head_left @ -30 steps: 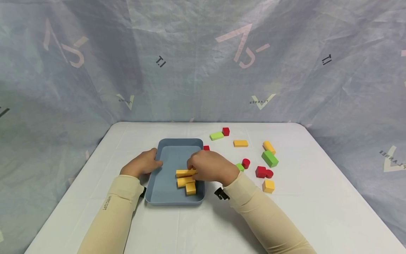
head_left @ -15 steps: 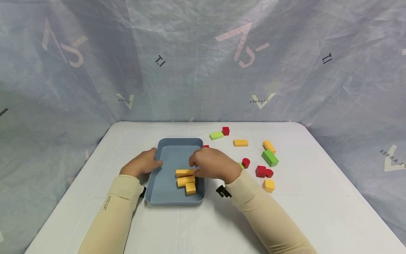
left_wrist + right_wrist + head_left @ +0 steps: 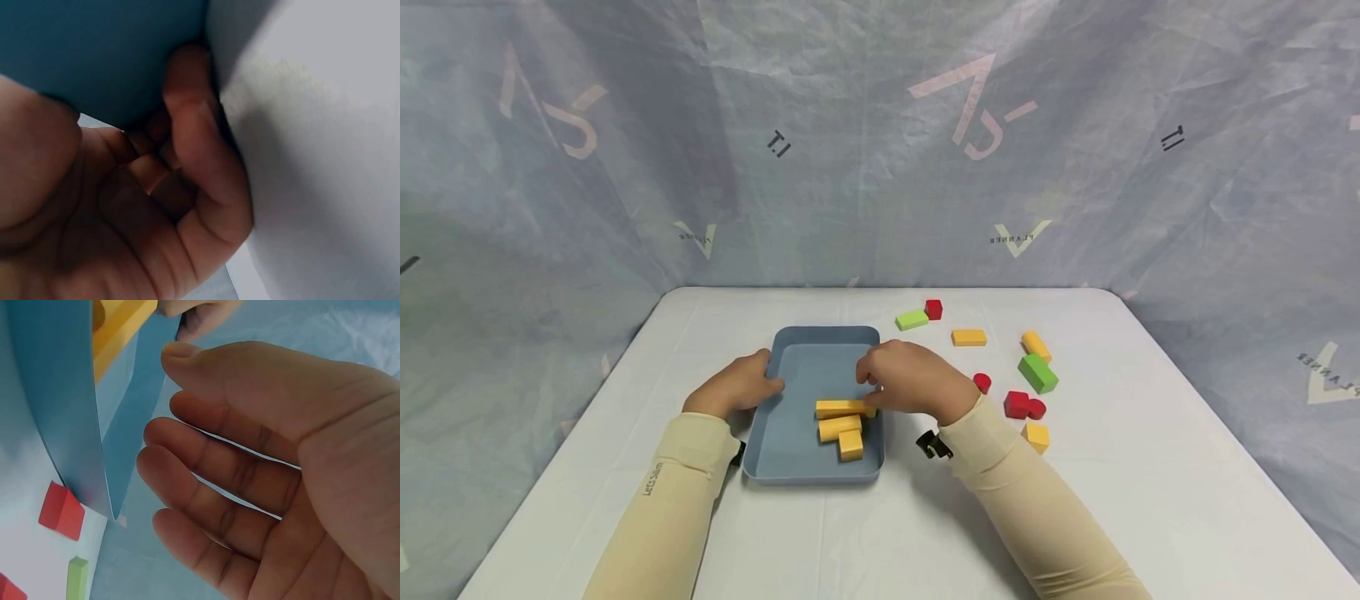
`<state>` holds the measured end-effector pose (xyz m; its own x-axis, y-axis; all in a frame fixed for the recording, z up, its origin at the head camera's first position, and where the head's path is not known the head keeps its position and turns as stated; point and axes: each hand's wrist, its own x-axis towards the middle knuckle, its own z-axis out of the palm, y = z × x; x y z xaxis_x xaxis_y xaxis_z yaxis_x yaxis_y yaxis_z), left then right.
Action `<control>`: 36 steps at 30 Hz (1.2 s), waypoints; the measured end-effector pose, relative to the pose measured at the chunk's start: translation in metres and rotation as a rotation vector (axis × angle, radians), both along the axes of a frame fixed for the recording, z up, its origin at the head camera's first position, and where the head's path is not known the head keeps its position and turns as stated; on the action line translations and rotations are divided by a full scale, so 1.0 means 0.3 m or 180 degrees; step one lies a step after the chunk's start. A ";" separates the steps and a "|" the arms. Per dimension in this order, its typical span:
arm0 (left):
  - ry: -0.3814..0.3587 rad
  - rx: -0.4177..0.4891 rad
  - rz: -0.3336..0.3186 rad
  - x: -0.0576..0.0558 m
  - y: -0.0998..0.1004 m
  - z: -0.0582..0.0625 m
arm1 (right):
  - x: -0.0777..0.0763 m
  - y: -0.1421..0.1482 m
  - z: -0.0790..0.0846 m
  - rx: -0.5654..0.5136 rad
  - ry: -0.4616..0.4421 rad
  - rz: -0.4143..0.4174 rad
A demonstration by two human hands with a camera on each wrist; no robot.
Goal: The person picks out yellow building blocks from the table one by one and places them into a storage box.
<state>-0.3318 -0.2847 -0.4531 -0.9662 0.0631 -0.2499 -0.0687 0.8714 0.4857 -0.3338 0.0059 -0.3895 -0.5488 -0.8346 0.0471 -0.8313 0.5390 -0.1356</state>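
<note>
A blue-grey tray (image 3: 820, 367) lies on the table, with a long yellow block (image 3: 838, 408), a yellow cylinder (image 3: 835, 430) and a yellow cube (image 3: 851, 445) inside. My left hand (image 3: 737, 385) grips the tray's left wall, thumb over the rim; its curled fingers (image 3: 200, 137) show under the tray in the left wrist view. Above the tray's right rim is my right hand (image 3: 913, 379). In the right wrist view its relaxed, spread fingers (image 3: 219, 469) hold nothing, and the tray wall stands beside them.
Right of the tray lie a red cylinder (image 3: 982, 383), a red cube (image 3: 1017, 405), a green block (image 3: 1038, 373), a yellow cylinder (image 3: 1036, 346) and a yellow cube (image 3: 1036, 437). Farther back are a light green block (image 3: 912, 320), a red cube (image 3: 933, 309) and a flat yellow block (image 3: 969, 337).
My right hand has let go of the long yellow block in the tray and shifted right and slightly away from me. The left hand and the tray stay put.
</note>
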 end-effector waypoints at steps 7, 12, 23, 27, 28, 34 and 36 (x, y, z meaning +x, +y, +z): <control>0.0010 -0.0065 -0.0008 -0.002 -0.001 -0.004 | -0.025 0.026 0.010 -0.0049 -0.0013 -0.0083; -0.0004 -0.0073 -0.0023 -0.007 -0.005 -0.008 | -0.040 0.036 0.009 -0.0043 -0.0028 -0.0177; 0.0001 -0.0064 -0.0027 -0.010 -0.003 -0.008 | -0.073 0.060 -0.003 -0.0088 -0.0071 -0.0303; -0.0008 -0.0084 -0.0008 -0.010 -0.001 -0.008 | -0.086 0.074 -0.001 -0.0133 -0.0146 -0.0336; -0.0010 -0.0087 -0.0013 -0.009 -0.001 -0.007 | -0.090 0.078 -0.001 -0.0148 -0.0169 -0.0346; -0.0014 -0.0088 -0.0022 -0.008 0.001 -0.003 | -0.114 0.096 -0.010 -0.0246 -0.0242 -0.0446; -0.0008 -0.0084 -0.0027 -0.009 0.002 -0.003 | -0.121 0.103 -0.014 -0.0261 -0.0232 -0.0509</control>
